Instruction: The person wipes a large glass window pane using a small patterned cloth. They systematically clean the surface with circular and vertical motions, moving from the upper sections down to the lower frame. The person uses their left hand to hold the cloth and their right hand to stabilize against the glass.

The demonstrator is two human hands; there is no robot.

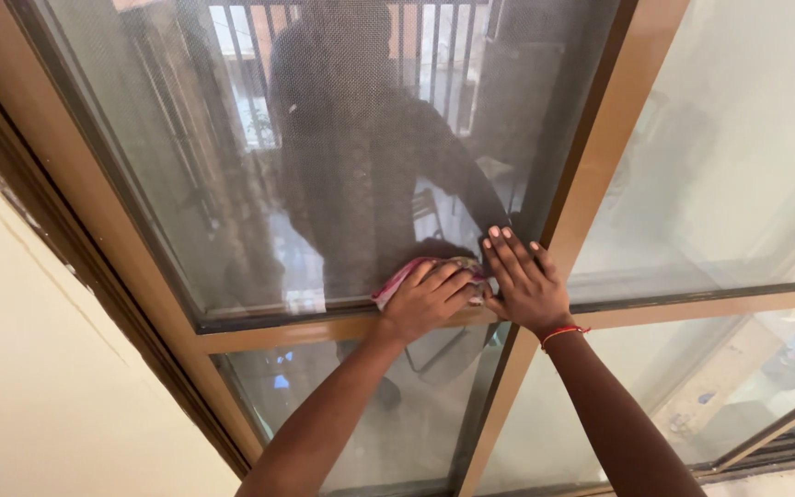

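My left hand (427, 299) presses a pink cloth (396, 279) against the glass pane (232, 166) just above the brown horizontal bar of the window frame (278, 333). The cloth is bunched under my fingers, and only its pink edge shows at the left. My right hand (524, 281) lies flat with fingers spread on the glass right beside the left hand, next to the vertical frame post (591, 156). A red thread is tied around my right wrist (563, 331). My dark reflection shows in the pane.
A cream wall (39, 387) borders the window frame on the left. More panes lie to the right (738, 138) and below (416, 405). Through the glass I see railings and part of a balcony.
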